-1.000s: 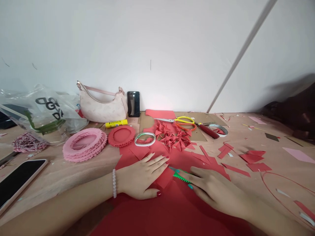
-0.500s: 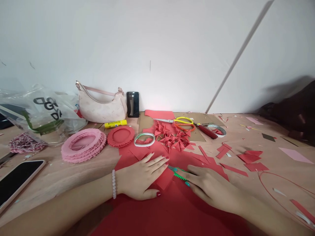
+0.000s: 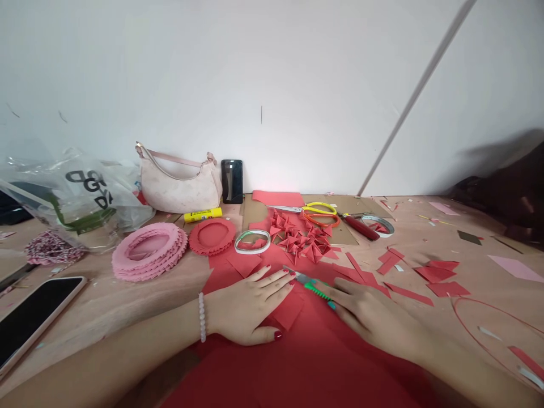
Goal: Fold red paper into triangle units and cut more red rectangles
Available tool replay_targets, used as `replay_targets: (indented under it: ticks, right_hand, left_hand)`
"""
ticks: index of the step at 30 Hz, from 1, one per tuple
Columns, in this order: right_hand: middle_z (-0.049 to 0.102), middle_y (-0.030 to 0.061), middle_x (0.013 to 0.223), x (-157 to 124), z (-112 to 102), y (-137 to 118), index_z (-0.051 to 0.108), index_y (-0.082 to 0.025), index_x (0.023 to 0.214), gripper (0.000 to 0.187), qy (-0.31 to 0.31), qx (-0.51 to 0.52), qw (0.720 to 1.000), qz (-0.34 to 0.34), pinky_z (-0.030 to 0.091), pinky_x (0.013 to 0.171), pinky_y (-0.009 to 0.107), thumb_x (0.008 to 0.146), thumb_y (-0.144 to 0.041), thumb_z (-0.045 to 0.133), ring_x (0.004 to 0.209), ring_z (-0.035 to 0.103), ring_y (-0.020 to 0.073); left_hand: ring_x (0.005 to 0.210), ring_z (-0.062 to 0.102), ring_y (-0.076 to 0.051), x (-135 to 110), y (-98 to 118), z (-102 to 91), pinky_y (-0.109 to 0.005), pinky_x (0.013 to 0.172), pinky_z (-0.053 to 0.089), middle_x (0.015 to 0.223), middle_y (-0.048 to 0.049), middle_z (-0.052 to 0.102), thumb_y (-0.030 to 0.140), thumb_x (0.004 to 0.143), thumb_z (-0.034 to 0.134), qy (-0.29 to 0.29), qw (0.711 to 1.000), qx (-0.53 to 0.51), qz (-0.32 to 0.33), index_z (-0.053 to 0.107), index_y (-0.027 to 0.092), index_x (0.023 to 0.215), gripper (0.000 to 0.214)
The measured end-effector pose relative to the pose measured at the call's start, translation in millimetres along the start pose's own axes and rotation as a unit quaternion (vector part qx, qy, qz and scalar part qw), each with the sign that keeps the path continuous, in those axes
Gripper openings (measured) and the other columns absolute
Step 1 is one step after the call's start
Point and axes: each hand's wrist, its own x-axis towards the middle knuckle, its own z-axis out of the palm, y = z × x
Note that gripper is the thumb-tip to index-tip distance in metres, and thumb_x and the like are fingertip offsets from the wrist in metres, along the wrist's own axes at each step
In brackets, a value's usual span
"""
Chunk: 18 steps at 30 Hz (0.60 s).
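My left hand (image 3: pixel 250 306) lies flat, fingers spread, pressing on a small red paper piece (image 3: pixel 289 310) on top of a large red paper sheet (image 3: pixel 314 362). In my right hand (image 3: pixel 365 311) is a green utility knife (image 3: pixel 318 291), its blade pointing left beside my left fingertips. The blade's tip reaches just past those fingers, close to the paper. Beyond my hands sits a heap of folded red paper pieces (image 3: pixel 304 241).
Behind the heap lie yellow-and-orange scissors (image 3: pixel 319 211), a red-handled tool (image 3: pixel 361 226) and tape rolls (image 3: pixel 252 242). Pink scalloped paper rings (image 3: pixel 148 252), a red one (image 3: pixel 211 237), a glue stick (image 3: pixel 203 215) and a phone (image 3: pixel 38 317) stand left. Paper scraps (image 3: pixel 437 272) cover the right.
The utility knife has shifted slightly up and away, with more of its blade showing past my left fingertips. My left hand stays flat on the paper. The view has shifted slightly.
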Motion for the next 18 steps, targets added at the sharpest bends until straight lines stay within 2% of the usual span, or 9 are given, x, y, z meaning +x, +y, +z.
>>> replay_targets:
  ticks: [4, 6, 8, 10, 12, 15, 18]
  right_hand:
    - [0.061, 0.0044, 0.106, -12, -9, 7, 0.032, -0.036, 0.132, 0.048, -0.003, -0.021, 0.998, 0.055, 0.049, 0.055, 0.028, 0.087, -0.021, 0.035, 0.074, 0.064, 0.0178]
    - [0.055, 0.0044, 0.120, -15, -12, 8, 0.032, -0.036, 0.132, 0.048, 0.011, -0.037, 0.997, 0.065, 0.051, 0.063, 0.030, 0.086, -0.023, 0.036, 0.088, 0.062, 0.0202]
    - [0.049, 0.0047, 0.127, -16, -12, 7, 0.034, -0.035, 0.132, 0.047, 0.028, -0.066, 0.996, 0.059, 0.050, 0.075, 0.036, 0.086, -0.026, 0.038, 0.104, 0.055, 0.0241]
    - [0.047, 0.0068, 0.129, -17, -11, 4, 0.036, -0.033, 0.131, 0.047, 0.054, -0.101, 0.992, 0.044, 0.045, 0.083, 0.044, 0.085, -0.030, 0.041, 0.111, 0.049, 0.0281]
    - [0.048, 0.0090, 0.128, -18, -9, -2, 0.039, -0.032, 0.130, 0.045, 0.071, -0.125, 0.989, 0.023, 0.044, 0.084, 0.048, 0.085, -0.030, 0.042, 0.112, 0.047, 0.0299]
    - [0.050, 0.0093, 0.124, -19, -5, -18, 0.044, -0.031, 0.126, 0.042, 0.061, -0.114, 0.991, -0.033, 0.044, 0.085, 0.046, 0.084, -0.025, 0.044, 0.112, 0.047, 0.0280]
    - [0.055, 0.0092, 0.115, -18, -1, -33, 0.050, -0.029, 0.120, 0.040, 0.052, -0.077, 0.994, -0.054, 0.044, 0.086, 0.045, 0.082, -0.020, 0.045, 0.109, 0.049, 0.0269]
  left_hand:
    - [0.133, 0.010, -0.026, -1, -2, 0.7, -0.043, 0.107, 0.009, 0.144, -0.0160, 0.013, 0.048, 0.086, 0.029, -0.002, 1.000, -0.018, -0.003, 0.015, 0.006, 0.138, 0.069]
    - [0.132, 0.012, -0.026, 0, -3, 0.8, -0.042, 0.107, 0.011, 0.144, -0.0157, 0.015, 0.048, 0.086, 0.030, 0.000, 1.000, -0.026, -0.005, 0.017, 0.006, 0.138, 0.068]
    - [0.132, 0.016, -0.025, 1, -3, -0.1, -0.040, 0.107, 0.012, 0.143, -0.0144, 0.019, 0.046, 0.087, 0.029, 0.008, 1.000, -0.028, -0.009, 0.021, 0.008, 0.137, 0.063]
    - [0.129, 0.023, -0.024, 4, -4, -2.7, -0.038, 0.106, 0.014, 0.140, -0.0118, 0.028, 0.040, 0.089, 0.029, 0.027, 0.999, -0.020, -0.016, 0.029, 0.011, 0.134, 0.053]
    - [0.124, 0.032, -0.022, 9, -3, -7.4, -0.036, 0.104, 0.019, 0.135, -0.0093, 0.038, 0.032, 0.090, 0.032, 0.045, 0.999, -0.006, -0.018, 0.040, 0.014, 0.126, 0.041]
    - [0.110, 0.045, -0.020, 18, -2, -16.6, -0.030, 0.095, 0.031, 0.122, -0.0085, 0.050, 0.024, 0.085, 0.043, 0.044, 0.999, 0.008, -0.012, 0.051, 0.015, 0.112, 0.029]
    - [0.095, 0.052, -0.020, 26, -3, -26.1, -0.029, 0.081, 0.039, 0.106, -0.0083, 0.056, 0.021, 0.079, 0.052, 0.015, 1.000, 0.017, -0.022, 0.053, 0.014, 0.099, 0.021]
